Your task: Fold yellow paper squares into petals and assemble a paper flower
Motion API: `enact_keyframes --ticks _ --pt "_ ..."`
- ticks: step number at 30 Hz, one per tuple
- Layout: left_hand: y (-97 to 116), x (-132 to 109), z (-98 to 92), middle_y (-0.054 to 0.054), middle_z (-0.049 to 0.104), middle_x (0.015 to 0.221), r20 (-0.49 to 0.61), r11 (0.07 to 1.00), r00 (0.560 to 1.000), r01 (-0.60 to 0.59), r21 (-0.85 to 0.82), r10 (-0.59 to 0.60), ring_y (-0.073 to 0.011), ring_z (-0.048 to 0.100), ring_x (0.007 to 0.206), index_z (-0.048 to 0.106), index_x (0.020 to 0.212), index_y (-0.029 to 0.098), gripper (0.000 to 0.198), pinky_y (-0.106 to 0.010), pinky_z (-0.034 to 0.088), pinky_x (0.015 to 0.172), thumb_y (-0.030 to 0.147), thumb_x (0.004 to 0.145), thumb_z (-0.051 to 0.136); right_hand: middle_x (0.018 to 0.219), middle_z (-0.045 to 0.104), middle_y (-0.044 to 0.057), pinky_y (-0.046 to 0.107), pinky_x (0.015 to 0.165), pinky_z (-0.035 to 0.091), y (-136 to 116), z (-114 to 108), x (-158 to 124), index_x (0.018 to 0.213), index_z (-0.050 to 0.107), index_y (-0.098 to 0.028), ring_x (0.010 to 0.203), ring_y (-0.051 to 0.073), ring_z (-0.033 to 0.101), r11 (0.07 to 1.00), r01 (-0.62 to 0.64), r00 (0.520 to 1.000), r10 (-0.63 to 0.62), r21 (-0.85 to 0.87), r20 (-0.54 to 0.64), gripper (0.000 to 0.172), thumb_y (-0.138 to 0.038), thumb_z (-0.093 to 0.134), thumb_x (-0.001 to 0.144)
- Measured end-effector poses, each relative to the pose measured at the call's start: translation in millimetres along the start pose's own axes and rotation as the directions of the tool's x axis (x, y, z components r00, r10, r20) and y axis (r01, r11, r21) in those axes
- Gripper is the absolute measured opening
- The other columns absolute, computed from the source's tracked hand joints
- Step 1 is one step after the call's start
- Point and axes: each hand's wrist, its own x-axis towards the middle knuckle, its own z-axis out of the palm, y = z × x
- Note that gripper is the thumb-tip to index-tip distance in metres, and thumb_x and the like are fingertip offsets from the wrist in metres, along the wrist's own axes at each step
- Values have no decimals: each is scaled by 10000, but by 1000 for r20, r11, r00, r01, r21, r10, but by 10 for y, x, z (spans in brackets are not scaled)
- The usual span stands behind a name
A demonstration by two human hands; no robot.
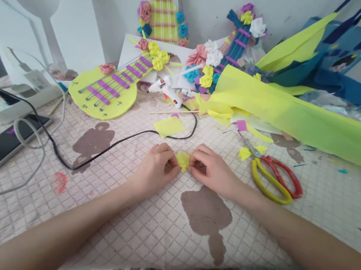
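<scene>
Between my two hands, just above the quilted cloth, is a small crumpled yellow paper flower (183, 161). My left hand (158, 166) pinches its left edge between thumb and fingertips. From the other side, my right hand (211, 167) pinches its right edge the same way. A flat yellow paper square (169, 126) lies just beyond my hands, over a black cord. Scissors (269, 170) with one yellow and one red handle rest to the right of my right hand. A white glue gun (167, 91) lies farther back.
A yellow paper guitar (106, 92) with purple strips lies behind, near a blue flower-covered guitar (235, 51). Long yellow crepe paper (289, 116) spreads across the right side. At left are a phone (3, 143), a power strip (25, 99) and loose cables.
</scene>
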Motion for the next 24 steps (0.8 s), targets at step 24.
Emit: enact_keyframes --ticks 24 --pt "27 18 -56 -44 539 853 68 990 998 19 -137 -10 -165 545 842 691 814 187 179 -258 464 680 110 768 535 882 497 19 263 644 428 12 -37 9 818 598 -205 763 133 513 988 -28 999 23 154 36 154 -77 515 796"
